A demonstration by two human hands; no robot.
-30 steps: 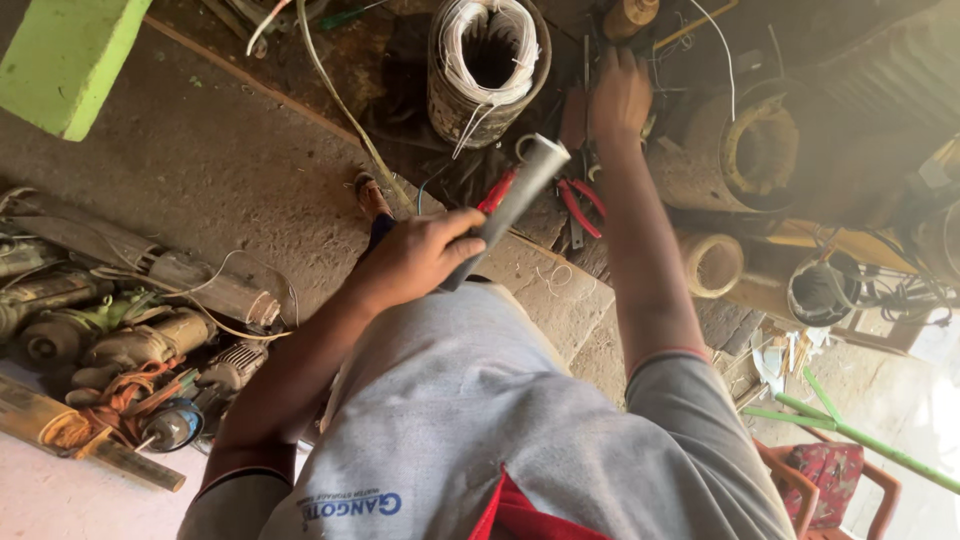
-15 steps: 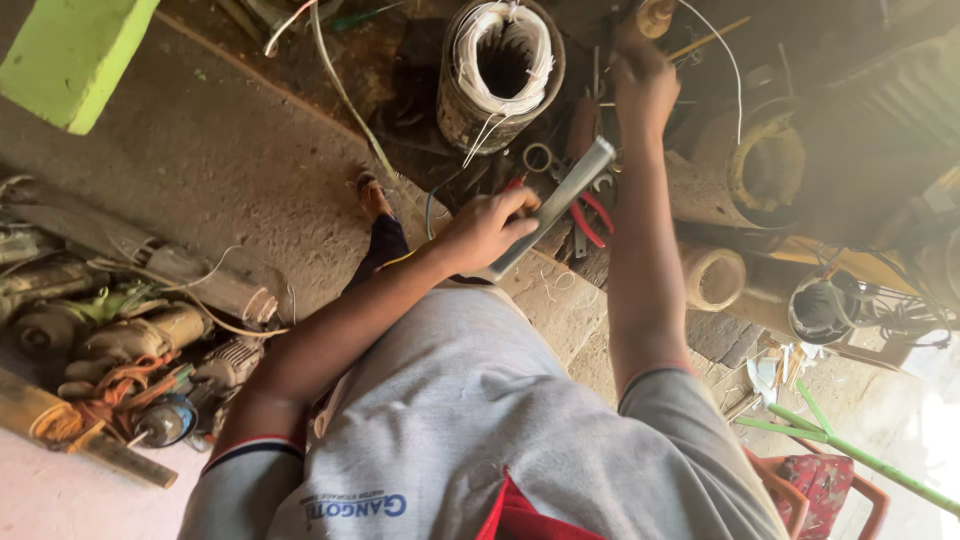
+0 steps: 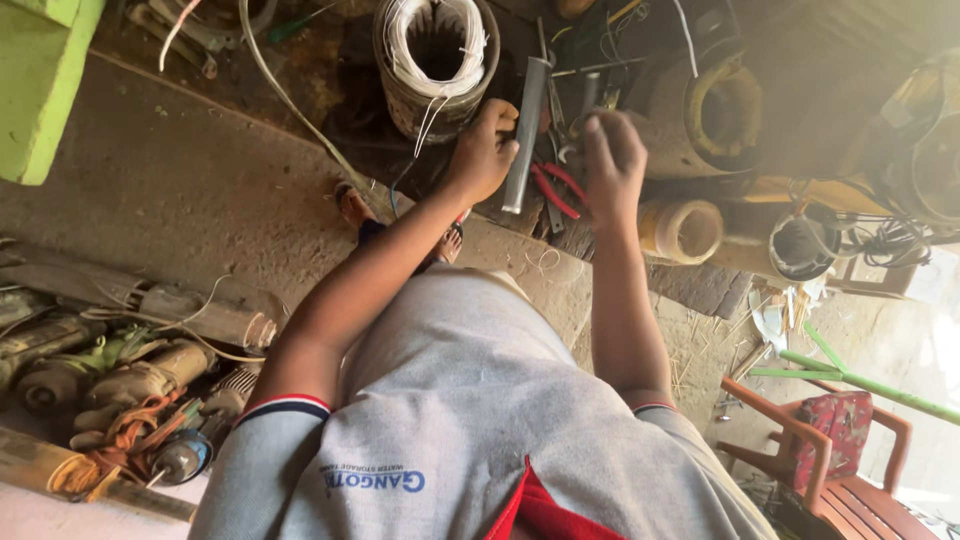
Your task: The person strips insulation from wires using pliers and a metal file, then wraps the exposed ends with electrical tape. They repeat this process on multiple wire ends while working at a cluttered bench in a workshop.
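Observation:
My left hand [image 3: 485,150] is closed around a grey metal tube [image 3: 527,115], which stands nearly upright beside a round motor casing [image 3: 400,95] wound with white wire. My right hand [image 3: 612,165] hovers just right of the tube with its fingers curled. It is blurred, so I cannot tell whether it holds anything. Red-handled pliers [image 3: 557,190] lie on the ground between my hands, among other small tools. My foot in a sandal [image 3: 352,205] rests on the stone step below.
Worn motor parts and wire coils [image 3: 120,380] are piled at the left. A green block [image 3: 45,80] sits at top left. Hollow cylinders [image 3: 685,230] and casings [image 3: 725,105] crowd the right, along with a red chair [image 3: 830,440] and green pipes [image 3: 870,385].
My left hand has carried the tube forward and turned it from slanted to almost upright. My right hand has drawn back from the far tools to beside the tube.

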